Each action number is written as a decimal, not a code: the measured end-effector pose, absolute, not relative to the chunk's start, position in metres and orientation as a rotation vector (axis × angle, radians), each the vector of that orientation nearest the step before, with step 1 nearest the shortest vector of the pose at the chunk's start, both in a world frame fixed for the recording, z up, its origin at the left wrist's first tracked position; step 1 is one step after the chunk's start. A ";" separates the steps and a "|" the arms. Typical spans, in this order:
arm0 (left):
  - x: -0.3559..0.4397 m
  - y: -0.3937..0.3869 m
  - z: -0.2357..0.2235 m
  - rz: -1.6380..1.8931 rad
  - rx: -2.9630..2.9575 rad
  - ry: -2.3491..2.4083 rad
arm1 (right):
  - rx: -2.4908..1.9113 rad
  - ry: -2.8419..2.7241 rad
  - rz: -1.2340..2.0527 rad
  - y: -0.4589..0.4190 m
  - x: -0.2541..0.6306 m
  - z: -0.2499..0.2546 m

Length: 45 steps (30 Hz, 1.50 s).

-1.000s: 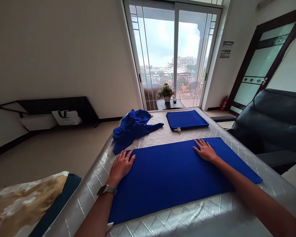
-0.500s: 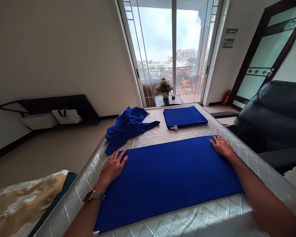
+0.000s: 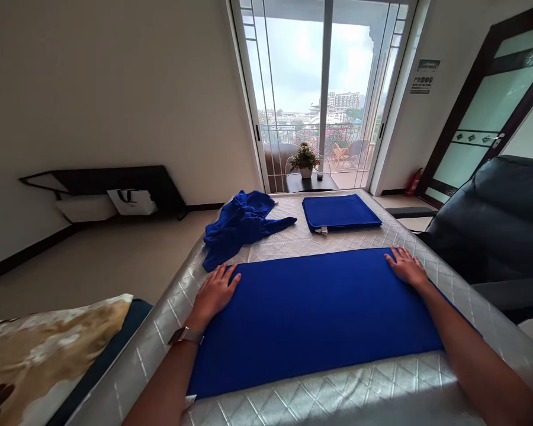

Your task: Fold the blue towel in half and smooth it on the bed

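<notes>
A long blue towel [image 3: 315, 313] lies folded flat across a quilted silver mattress [image 3: 337, 390]. My left hand [image 3: 214, 293] rests flat on its far left corner, fingers stretched out, a watch on the wrist. My right hand [image 3: 406, 267] lies flat on the far right corner, fingers spread. Beyond it, a neatly folded blue towel [image 3: 340, 212] sits at the mattress's far end. A crumpled blue towel [image 3: 242, 222] is heaped at the far left.
A black padded chair [image 3: 493, 219] stands close on the right. A patterned pillow [image 3: 39, 355] lies at lower left. A small dark table with a potted plant [image 3: 305, 161] stands before the glass balcony doors. A white bag [image 3: 132, 202] leans on a dark shelf by the left wall.
My right hand slid outward along the towel's far edge to its right corner. My left hand stayed at the left corner. The view shifted slightly.
</notes>
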<state>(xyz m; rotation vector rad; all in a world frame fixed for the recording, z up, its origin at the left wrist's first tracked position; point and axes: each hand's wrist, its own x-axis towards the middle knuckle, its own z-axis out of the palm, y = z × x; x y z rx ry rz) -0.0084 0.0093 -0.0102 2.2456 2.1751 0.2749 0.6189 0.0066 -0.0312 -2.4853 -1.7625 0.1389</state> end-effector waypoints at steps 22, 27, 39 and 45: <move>0.009 -0.008 0.008 0.295 2.175 2.175 | -1.728 -2.416 0.310 -0.026 0.293 0.029; 0.009 -0.009 0.008 0.294 2.181 2.172 | -1.582 -2.494 0.427 -0.028 0.246 0.019; 0.007 -0.004 0.002 0.343 2.218 2.188 | -2.051 -2.305 0.239 -0.009 0.390 -0.002; 0.004 -0.002 0.000 0.345 2.225 2.180 | -2.300 -2.116 0.144 0.002 0.505 -0.016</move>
